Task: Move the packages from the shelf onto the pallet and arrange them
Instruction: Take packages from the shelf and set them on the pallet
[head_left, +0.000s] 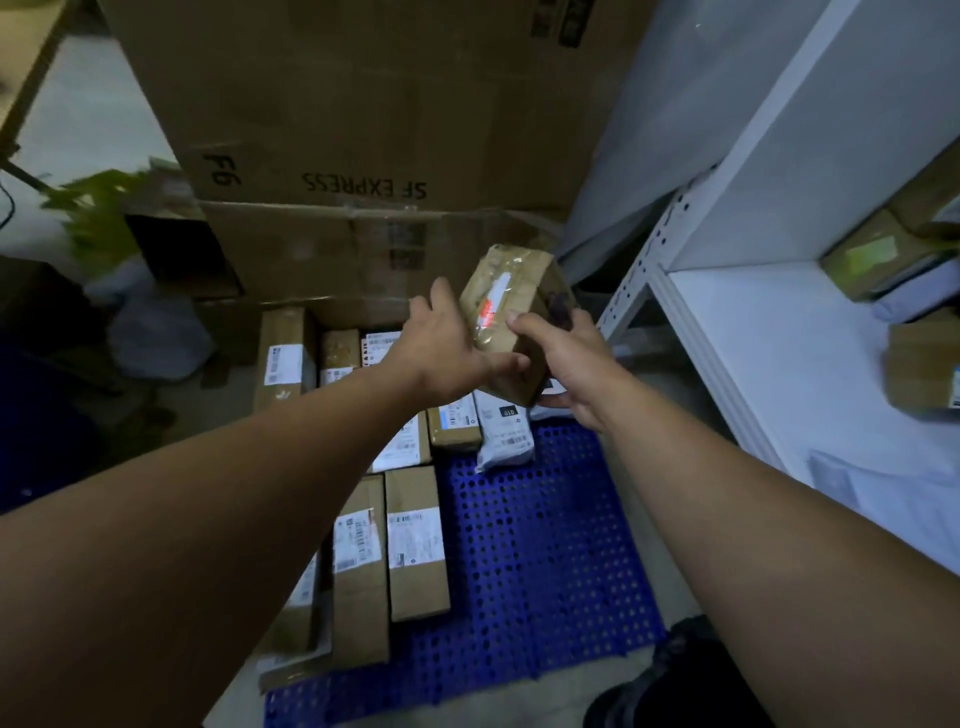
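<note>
- Small brown cardboard parcels with white labels are lying side by side in rows, filling the left part of the pallet.
- The left hand is bracing the carried package from its left, fingers mostly straight and the thumb lying along its lower edge.
- The tape-wrapped brown package with a red-and-white label is hanging tilted in the air above the far rows, touching neither pallet nor shelf.
- The right hand is gripping the package's right side, thumb on the labelled face and fingers curling underneath.
- The blue perforated plastic pallet is showing bare surface on its right part.
- The white metal shelf is holding further brown packages, well apart from the hands.
- Judged step: transfer, mid-carry. The next move is likely calling for levelling the package and lowering it against the existing rows.
</note>
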